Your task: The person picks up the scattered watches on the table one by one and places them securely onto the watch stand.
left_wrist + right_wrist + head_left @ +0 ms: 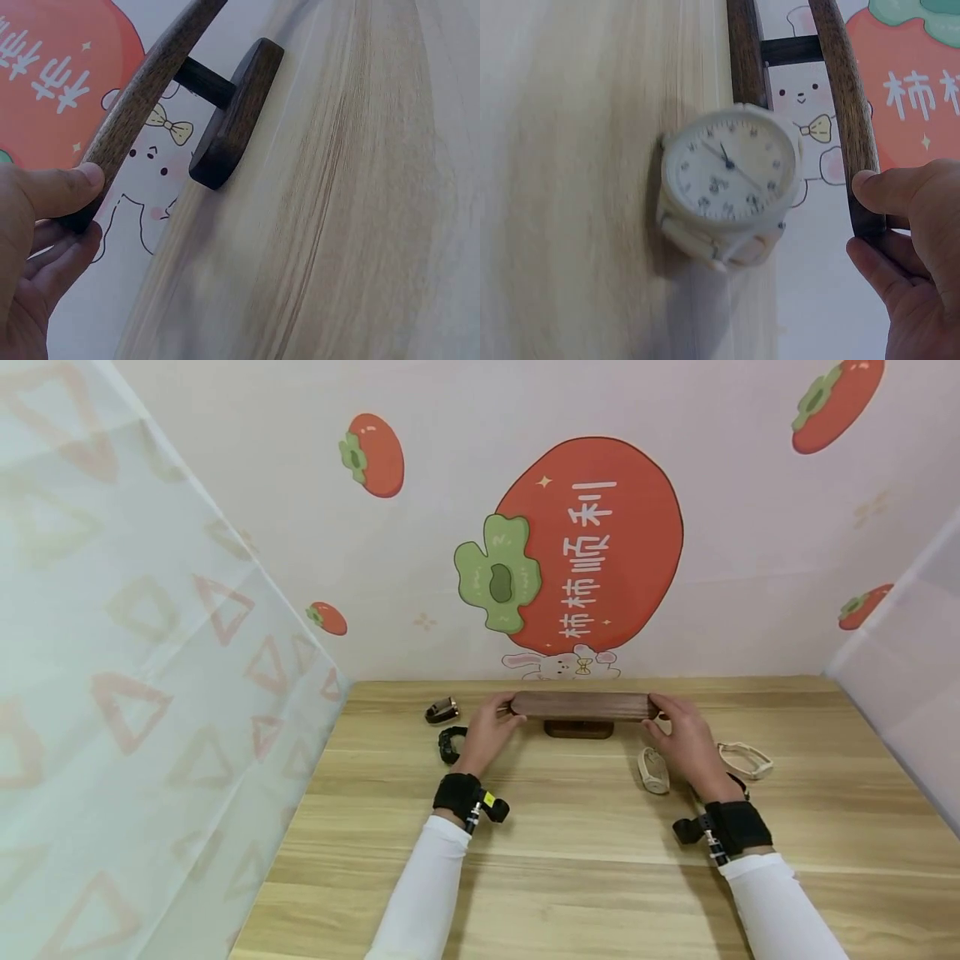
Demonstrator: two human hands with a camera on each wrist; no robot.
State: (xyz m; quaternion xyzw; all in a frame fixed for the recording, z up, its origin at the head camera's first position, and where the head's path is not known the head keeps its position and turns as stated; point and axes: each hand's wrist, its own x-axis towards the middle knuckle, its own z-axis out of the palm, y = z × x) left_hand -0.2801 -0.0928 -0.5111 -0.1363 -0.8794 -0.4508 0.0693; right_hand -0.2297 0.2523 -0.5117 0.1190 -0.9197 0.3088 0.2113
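A dark brown wooden T-bar watch stand (581, 705) stands at the back of the table, its long bar running left to right. Its base (238, 112) rests on the tabletop below a short post. My left hand (486, 739) pinches the bar's left end between thumb and fingers. At the right end, the thumb and fingers of my right hand (684, 745) grip the bar likewise. A beige watch (731, 169) with a round numbered dial sits upright on the table just beside my right hand.
Left of my left hand lie a black-strapped watch (442, 710) and a chunky black watch (450, 745), partly hidden by the hand. A cream watch (745, 760) lies right of my right hand. Something dark shows beside the right wrist. A printed wall (420, 652) closes off the table's back.
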